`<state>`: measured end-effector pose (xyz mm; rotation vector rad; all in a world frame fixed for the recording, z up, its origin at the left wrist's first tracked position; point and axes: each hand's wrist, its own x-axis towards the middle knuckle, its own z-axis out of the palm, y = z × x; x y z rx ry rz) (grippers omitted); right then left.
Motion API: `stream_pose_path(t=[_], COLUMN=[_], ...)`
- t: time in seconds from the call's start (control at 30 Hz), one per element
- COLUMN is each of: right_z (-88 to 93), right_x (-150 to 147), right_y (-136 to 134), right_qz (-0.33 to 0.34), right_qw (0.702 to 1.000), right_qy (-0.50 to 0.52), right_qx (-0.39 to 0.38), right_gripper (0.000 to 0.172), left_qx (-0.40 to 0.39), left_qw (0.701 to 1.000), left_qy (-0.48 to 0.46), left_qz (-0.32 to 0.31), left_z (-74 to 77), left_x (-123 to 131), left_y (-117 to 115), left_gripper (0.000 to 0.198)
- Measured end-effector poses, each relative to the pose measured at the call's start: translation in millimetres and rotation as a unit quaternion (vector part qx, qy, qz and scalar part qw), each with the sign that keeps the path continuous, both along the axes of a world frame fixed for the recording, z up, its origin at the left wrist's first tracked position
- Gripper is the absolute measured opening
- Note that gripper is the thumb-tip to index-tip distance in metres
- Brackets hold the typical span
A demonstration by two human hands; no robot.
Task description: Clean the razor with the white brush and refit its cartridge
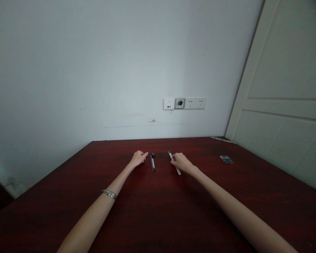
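A razor [153,163] with a dark head and a white-and-black handle lies on the dark red wooden table [147,218], its head toward the wall. Just left of it rests my left hand [138,158], empty and loosely curled, thumb stretched out apart from the fingers and not touching the razor. My right hand [181,163] pinches a slim white stick-like thing with a dark end [178,171], which looks like a toothbrush. It slants with the dark end toward the wall, and the hand covers its middle. A metal bracelet [110,194] circles my left wrist.
A small clear, shiny packet [226,159] lies on the right of the table. A flat strip [222,140] sits at the far right edge. Behind the table rises a white wall with sockets [195,103]; a pale panelled door [284,105] borders the right side.
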<state>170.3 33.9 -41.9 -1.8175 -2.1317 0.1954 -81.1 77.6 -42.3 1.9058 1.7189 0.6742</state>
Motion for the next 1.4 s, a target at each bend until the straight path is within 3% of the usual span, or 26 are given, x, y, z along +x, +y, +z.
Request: stream_pose_path(t=[0.17, 0.5, 1.03, 1.23, 1.4], right_z=[0.6, -0.2, -4.0, 7.9, 12.9], right_x=[-28, -56, -70, -39, 46], right_y=[-7, -7, -10, -18, -14], right_qz=[0.041, 0.049, 0.060, 0.059, -0.013], right_qw=[0.999, 0.998, 0.997, 0.996, 0.995], right_qy=[-0.016, -0.037, -0.048, -0.051, -0.023], right_qx=[-0.007, -0.009, -0.007, 0.036, 0.097], right_gripper=[0.018, 0.022, 0.030, 0.033, 0.033], left_qx=[-0.002, 0.017, 0.027, 0.034, 0.031], left_qw=[1.000, 0.999, 0.999, 0.999, 0.998], left_qy=[-0.008, -0.025, -0.010, -0.013, -0.016], left_qz=[0.011, -0.016, -0.026, -0.031, -0.048], left_z=[1.5, -3.5, -11.3, -17.1, -17.9], left_x=[4, 8, 7, 4, -1], left_y=[0, 1, 8, 12, 11], left_gripper=[0.049, 0.048, 0.044, 0.044, 0.041])
